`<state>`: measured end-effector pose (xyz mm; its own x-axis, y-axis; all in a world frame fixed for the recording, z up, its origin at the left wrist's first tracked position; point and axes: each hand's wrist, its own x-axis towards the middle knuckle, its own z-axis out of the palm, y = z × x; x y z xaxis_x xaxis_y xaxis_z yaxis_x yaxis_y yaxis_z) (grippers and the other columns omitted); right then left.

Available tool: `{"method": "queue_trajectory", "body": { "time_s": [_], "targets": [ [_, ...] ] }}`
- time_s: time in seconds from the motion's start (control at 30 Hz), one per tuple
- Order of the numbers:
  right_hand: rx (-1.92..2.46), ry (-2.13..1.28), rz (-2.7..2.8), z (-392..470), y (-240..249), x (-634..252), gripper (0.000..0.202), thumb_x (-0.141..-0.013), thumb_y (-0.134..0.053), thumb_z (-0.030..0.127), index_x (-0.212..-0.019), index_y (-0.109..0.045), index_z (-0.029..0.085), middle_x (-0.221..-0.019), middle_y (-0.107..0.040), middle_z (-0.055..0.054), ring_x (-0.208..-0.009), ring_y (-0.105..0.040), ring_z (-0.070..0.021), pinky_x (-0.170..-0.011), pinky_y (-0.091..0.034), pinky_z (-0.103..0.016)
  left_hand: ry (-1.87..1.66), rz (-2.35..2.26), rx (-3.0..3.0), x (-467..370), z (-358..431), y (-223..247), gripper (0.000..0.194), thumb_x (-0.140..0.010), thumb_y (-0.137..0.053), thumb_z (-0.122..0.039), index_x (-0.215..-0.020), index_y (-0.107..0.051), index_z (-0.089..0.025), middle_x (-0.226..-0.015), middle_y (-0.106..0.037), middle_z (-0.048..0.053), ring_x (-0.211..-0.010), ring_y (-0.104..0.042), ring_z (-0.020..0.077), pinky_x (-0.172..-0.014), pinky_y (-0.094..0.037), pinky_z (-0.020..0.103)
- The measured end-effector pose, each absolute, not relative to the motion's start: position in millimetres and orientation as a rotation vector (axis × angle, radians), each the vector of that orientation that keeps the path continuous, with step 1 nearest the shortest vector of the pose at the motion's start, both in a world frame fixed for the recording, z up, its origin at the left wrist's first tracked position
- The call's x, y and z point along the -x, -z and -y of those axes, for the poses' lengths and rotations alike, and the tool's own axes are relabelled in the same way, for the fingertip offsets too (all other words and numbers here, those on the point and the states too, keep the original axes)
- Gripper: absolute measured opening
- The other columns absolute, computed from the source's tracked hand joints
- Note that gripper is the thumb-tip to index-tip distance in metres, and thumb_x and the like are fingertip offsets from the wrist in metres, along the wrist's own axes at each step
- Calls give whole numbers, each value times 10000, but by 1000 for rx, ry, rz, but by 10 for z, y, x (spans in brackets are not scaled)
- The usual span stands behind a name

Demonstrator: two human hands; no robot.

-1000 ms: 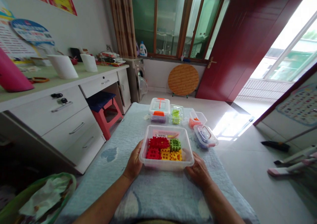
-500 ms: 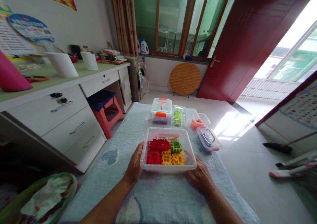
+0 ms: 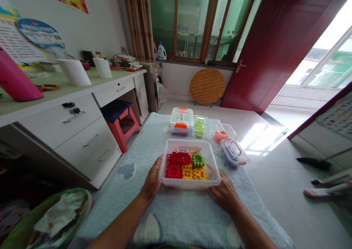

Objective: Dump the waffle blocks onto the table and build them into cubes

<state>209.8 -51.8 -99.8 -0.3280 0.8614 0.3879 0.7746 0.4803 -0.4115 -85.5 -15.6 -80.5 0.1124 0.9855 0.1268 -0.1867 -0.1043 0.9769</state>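
Hardly anything has shifted since a moment ago: the left hand (image 3: 152, 179) and right hand (image 3: 224, 188) still grasp opposite sides of the translucent plastic box (image 3: 189, 182), some fingers hidden, around the middle of the crinkled blue cloth (image 3: 176, 212). Inside I see notched, lattice-like red blocks (image 3: 178, 158), yellow blocks (image 3: 187, 172) and a green block (image 3: 198, 160). An orange-latched box (image 3: 181, 122) stands near the cloth's far edge, a handled box (image 3: 233, 153) by its right edge.

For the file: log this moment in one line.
left grip: holds left side of clear rectangular plastic box | right grip: its right side | inside: red, yellow, green toothed plastic blocks
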Motion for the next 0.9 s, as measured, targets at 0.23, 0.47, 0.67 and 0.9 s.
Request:
{"method": "queue_trajectory", "body": {
  "time_s": [0.23,0.47,0.67,0.9],
  "targets": [
    [1411,-241,2181,495,1020,-2105,333,-816,-535,255,-1136,-612,206,-973,-649,-71,-932,-601,-229,-885,-511,-378,-1271,-942,-1155,895,158,834,595,-855,-576,-511,-1336,-544,-163,-1325,-611,118,-1280,-510,314,-1100,-393,449],
    [1486,-315,2151,480,1017,-2093,263,-819,-536,304,-1038,-648,208,-970,-652,-80,-908,-602,-235,-887,-500,-410,-1303,-991,-1227,966,118,924,520,-866,-556,-454,-1304,-579,-174,-1315,-619,103,-1287,-503,284,-1125,-352,425],
    [1363,-842,1923,229,809,-2144,241,-773,-617,404,-915,-729,244,-798,-699,-55,-791,-634,-255,-753,-535,-391,-1288,-1042,-1242,1009,94,956,387,-866,-508,-388,-1149,-621,-149,-1032,-704,87,-1051,-624,276,-936,-487,421],
    [1316,-1026,1291,-117,630,-2011,672,-856,-351,700,-1218,-622,204,-1036,-713,-102,-939,-663,-268,-809,-526,-434,-1358,-1037,-1527,1134,260,898,406,-759,-582,-302,-1144,-561,-175,-1085,-631,87,-969,-600,249,-869,-489,376]
  ]
}}
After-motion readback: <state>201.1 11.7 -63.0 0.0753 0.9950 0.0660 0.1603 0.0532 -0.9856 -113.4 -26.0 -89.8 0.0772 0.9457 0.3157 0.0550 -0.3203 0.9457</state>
